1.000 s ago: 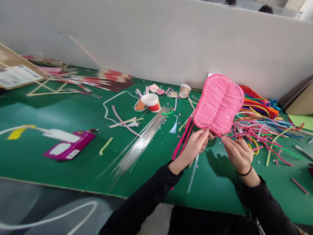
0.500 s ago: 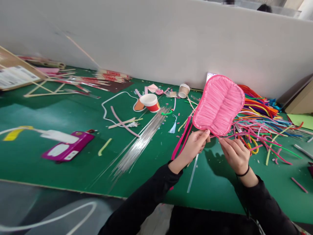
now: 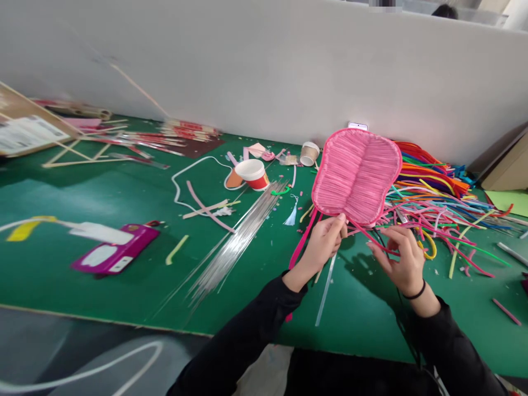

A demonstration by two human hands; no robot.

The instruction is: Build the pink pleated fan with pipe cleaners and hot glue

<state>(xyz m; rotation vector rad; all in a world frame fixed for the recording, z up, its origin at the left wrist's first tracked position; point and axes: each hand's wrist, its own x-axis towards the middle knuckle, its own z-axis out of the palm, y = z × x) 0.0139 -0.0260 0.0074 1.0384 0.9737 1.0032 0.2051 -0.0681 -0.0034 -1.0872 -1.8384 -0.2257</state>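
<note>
And here's the pink ribbed panel [image 3: 357, 173], held up above the green table [image 3: 474, 308], sitting between two and three o'clock in the view! Take the panel as the clock's centre: down at seven o'clock, the left hand [image 3: 328, 242] is clamped on its lower edge, thumb pressed over the fingers. Over at five o'clock comes the right hand [image 3: 402, 261], thumb and forefinger tips apart, a bright pink strand [image 3: 367, 235] running from the panel's base into that gap; whether the other fingers grip it, I can't tell. A dark band [image 3: 414, 291] circles the right wrist. Straight up at twelve, a phone [image 3: 358, 126] peeks out behind the panel, against the pale partition [image 3: 247, 77]. At three, what a tangle: a heap of coloured stems [image 3: 437, 181] spreads across, with a yellow loop [image 3: 432, 247] at four, close by the right hand. Pink strips [image 3: 300, 245] run beside the left hand, towards half past seven. Out to eight o'clock lie a pale blue tassel [image 3: 292, 213] and, farther off, a sheaf of shiny wires [image 3: 243, 236]. Nine o'clock brings a red-and-white cup [image 3: 253, 176], standing near the wires' upper end!
</note>
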